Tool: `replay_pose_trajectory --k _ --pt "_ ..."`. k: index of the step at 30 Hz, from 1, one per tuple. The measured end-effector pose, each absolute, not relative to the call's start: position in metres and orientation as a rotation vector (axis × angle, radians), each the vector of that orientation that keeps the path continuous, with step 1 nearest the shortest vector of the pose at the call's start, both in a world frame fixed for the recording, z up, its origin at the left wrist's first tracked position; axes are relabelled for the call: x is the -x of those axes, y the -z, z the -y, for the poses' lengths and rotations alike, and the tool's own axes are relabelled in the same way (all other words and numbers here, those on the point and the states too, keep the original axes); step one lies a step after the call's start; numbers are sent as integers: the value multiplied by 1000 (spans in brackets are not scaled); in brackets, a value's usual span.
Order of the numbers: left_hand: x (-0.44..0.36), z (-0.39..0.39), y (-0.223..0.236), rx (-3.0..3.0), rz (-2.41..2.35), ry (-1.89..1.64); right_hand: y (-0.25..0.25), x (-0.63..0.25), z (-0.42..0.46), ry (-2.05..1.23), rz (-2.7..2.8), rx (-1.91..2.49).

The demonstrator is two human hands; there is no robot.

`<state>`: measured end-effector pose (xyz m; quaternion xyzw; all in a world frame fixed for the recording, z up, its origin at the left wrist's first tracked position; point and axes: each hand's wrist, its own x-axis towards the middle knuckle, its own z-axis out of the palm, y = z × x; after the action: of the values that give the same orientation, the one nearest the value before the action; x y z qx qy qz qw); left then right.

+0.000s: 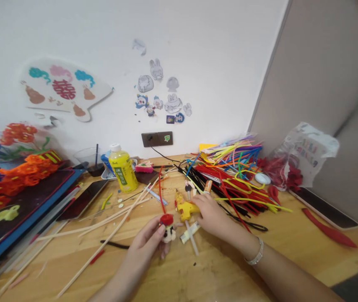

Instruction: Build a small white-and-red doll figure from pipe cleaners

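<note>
A white wall with paper cutouts stands behind a cluttered wooden table. The left hand pinches a small doll with a red top between thumb and fingers, low above the table's near middle. Just beside it, the right hand grips a yellow glue gun — a pale glue stick pokes out from its back end. Beyond the right hand lies a heap of coloured pipe cleaners; thin wooden sticks and a yellow bottle are to the left.
</note>
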<state>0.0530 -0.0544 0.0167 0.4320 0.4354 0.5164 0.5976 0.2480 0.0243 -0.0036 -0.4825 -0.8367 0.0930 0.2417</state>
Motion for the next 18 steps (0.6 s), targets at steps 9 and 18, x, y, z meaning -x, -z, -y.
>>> replay_pose_trajectory --k 9,18 --pt "-43 44 -10 -1006 -1013 -1163 6 -246 -37 -279 2263 1255" --pt "-47 45 -15 -967 -1041 -1287 -7 -256 -36 -420 1823 1228"
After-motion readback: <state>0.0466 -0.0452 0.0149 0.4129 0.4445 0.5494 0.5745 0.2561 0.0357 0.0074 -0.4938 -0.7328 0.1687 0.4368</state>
